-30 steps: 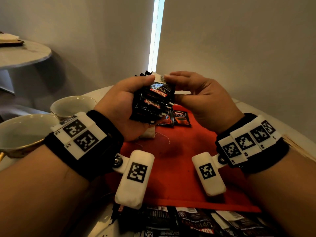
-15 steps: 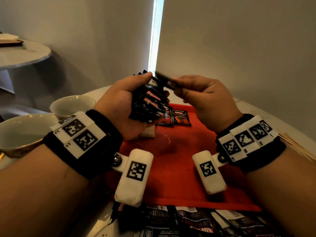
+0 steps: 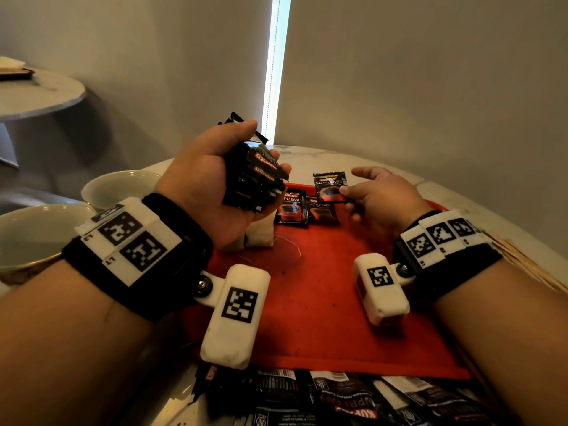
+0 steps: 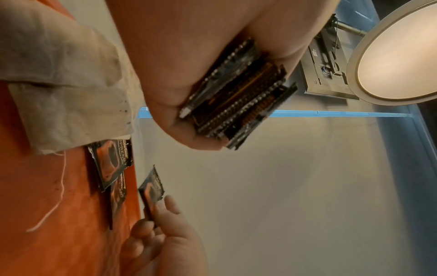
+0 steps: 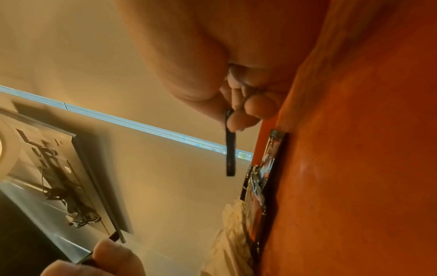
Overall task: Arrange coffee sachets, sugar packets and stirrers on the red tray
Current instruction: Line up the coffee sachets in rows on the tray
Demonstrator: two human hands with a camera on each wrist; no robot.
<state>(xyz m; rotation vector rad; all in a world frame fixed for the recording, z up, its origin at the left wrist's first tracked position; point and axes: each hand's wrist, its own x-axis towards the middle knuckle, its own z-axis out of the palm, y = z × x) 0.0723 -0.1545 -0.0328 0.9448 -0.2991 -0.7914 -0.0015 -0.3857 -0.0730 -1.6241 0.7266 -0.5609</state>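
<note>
Pale walls meet at a corner behind a round white table [image 3: 307,150], on which the red tray [image 3: 322,302] is laid. Two coffee sachets [image 3: 305,209] are seen flat and side by side at the far end of the tray, printed faces up. A third single sachet [image 3: 329,186] is pinched by its lower corner between thumb and fingertips of the right hand [image 3: 378,201], held tilted above the tray's far edge, just beyond the two laid ones; in the right wrist view it is seen edge-on, clear of the tray. A stack of sachets [image 3: 255,176] is gripped in the left hand [image 3: 209,186], thumb over the top and fingers curled beneath, raised above the tray's far left corner. A folded cream cloth [image 3: 261,233] lies on the tray under that hand, touching the left laid sachet's edge. Loose sachets [image 3: 353,398] are piled on the table against the tray's near edge. Two pale cups [image 3: 116,187] stand left of the tray; their contents cannot be made out. Thin wooden stirrers [image 3: 528,265] are noted at the right, beside the tray. A second round table [image 3: 37,93] is recorded at far left.
</note>
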